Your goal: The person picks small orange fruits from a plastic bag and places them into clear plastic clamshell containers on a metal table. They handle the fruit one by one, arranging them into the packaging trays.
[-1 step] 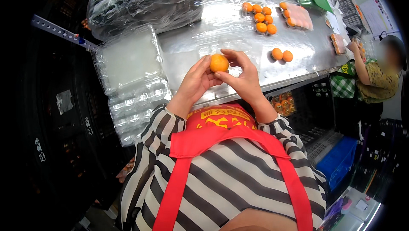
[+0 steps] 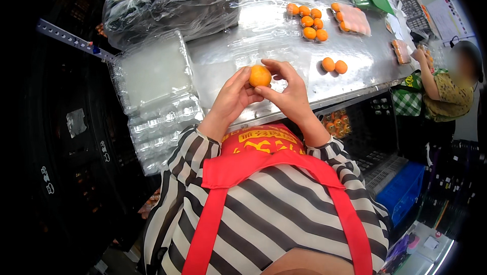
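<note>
A round orange fruit (image 2: 259,76), apparently a mandarin, is held between my two hands above the metal table (image 2: 294,92). My left hand (image 2: 234,93) cradles it from the left, fingers curled beneath and thumb against its side. From the right, my right hand (image 2: 287,88) curves around it, thumb at the lower edge and index finger near the top. Two loose mandarins (image 2: 335,66) lie on the table to the right. Farther back, several mandarins (image 2: 308,22) sit grouped in what looks like a clear plastic tray. Beyond my hands lies clear plastic packaging (image 2: 264,46).
Stacked clear plastic containers (image 2: 157,72) stand at the left. A plastic-lined bin (image 2: 167,11) of orange fruit is at the far left. A pack with a pale pink cover (image 2: 355,20) lies at the back right. At far right, another person (image 2: 446,90) handles packs.
</note>
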The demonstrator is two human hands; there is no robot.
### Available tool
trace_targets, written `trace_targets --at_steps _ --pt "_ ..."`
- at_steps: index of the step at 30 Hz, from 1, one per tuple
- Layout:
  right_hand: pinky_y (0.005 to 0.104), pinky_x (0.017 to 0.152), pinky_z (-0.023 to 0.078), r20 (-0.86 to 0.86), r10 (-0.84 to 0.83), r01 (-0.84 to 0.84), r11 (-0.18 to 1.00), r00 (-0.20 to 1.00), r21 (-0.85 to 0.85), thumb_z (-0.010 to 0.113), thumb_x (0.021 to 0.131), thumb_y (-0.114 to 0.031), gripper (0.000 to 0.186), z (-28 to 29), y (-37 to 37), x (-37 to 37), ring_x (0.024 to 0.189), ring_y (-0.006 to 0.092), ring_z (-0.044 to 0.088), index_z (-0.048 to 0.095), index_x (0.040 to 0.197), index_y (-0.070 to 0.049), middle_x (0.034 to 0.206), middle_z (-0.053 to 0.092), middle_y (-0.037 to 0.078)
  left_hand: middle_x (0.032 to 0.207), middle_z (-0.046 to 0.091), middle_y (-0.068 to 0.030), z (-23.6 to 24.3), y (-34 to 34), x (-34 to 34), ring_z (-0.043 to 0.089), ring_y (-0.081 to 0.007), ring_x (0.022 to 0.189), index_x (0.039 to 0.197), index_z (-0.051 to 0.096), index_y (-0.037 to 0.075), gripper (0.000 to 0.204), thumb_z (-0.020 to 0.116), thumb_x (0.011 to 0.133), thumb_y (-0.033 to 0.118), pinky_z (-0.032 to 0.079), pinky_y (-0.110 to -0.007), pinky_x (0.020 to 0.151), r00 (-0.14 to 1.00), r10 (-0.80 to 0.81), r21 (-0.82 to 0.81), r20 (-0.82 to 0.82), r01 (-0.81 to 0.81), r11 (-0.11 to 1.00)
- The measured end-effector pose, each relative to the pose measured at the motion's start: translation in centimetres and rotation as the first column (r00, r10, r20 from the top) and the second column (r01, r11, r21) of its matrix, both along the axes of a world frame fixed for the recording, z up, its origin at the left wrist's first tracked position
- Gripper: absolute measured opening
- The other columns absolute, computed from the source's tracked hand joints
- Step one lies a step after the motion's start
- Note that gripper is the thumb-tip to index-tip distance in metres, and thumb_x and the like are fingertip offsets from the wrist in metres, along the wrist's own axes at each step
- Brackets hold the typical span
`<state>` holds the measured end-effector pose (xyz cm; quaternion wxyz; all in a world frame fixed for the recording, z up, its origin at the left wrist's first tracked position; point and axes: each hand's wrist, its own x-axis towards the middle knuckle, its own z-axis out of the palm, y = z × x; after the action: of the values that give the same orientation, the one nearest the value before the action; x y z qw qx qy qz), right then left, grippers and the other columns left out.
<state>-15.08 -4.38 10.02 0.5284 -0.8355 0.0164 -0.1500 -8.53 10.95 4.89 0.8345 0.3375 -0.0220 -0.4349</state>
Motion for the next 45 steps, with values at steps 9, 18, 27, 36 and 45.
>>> trace_targets --at_steps 9,18,27,36,45 --pt "0.0334 0.089 0.048 -0.054 0.080 -0.084 0.994 0.995 -0.075 0.075 0.070 -0.010 0.051 -0.5 -4.4 1.1 0.100 0.0260 0.060 0.059 0.119 -0.006 0.105 0.060 0.012 0.111 0.062 -0.0111 0.5 -1.5 0.6 0.064 -0.0156 0.094 0.130 0.048 0.001 0.043 0.056 0.096 0.027 0.054 -0.027 0.076 0.962 -0.034 0.329 0.271 -0.060 0.942" --pt "0.0339 0.088 0.048 0.015 -0.323 0.322 0.940 0.946 -0.114 0.077 0.070 -0.012 0.050 -4.8 -20.0 6.1 0.098 0.0227 0.061 0.060 0.116 -0.005 0.108 0.063 0.009 0.109 0.063 -0.0110 -4.4 -1.3 -0.1 0.063 -0.0209 0.097 0.114 0.062 0.003 0.032 0.067 0.083 0.010 0.051 -0.033 0.080 0.677 -0.273 0.696 0.684 -0.491 0.525" --pt "0.0399 0.087 0.040 0.016 -0.111 0.103 0.845 0.994 -0.526 0.073 0.070 -0.012 0.040 -9.8 -23.9 16.4 0.097 0.0268 0.056 0.063 0.108 -0.010 0.098 0.062 0.007 0.113 0.055 -0.0130 -2.9 -3.7 -0.3 0.061 -0.0271 0.094 0.117 0.059 0.004 0.044 0.070 0.075 0.006 0.050 -0.035 0.082 0.426 -0.562 0.678 0.709 -0.631 0.377" --pt "0.0435 0.088 0.039 -0.061 -0.093 0.022 0.699 0.994 -0.715 0.069 0.073 -0.009 0.033 -12.2 -23.6 18.7 0.099 0.0265 0.055 0.062 0.105 -0.011 0.101 0.061 0.006 0.124 0.052 -0.0143 -4.5 -3.2 0.6 0.061 -0.0215 0.088 0.125 0.054 0.003 0.046 0.065 0.081 0.006 0.051 -0.032 0.075 0.443 -0.549 0.684 0.709 -0.622 0.380" --pt "0.0373 0.091 0.043 -0.034 -0.156 0.127 0.896 0.987 -0.426 0.069 0.076 -0.010 0.038 -10.5 -23.8 14.6 0.103 0.0266 0.057 0.063 0.113 -0.008 0.108 0.062 0.008 0.103 0.057 -0.0102 -4.9 -3.3 2.5 0.060 -0.0210 0.076 0.123 0.056 0.003 0.049 0.070 0.076 0.006 0.050 -0.031 0.069 0.466 -0.618 0.745 0.633 -0.583 0.324"
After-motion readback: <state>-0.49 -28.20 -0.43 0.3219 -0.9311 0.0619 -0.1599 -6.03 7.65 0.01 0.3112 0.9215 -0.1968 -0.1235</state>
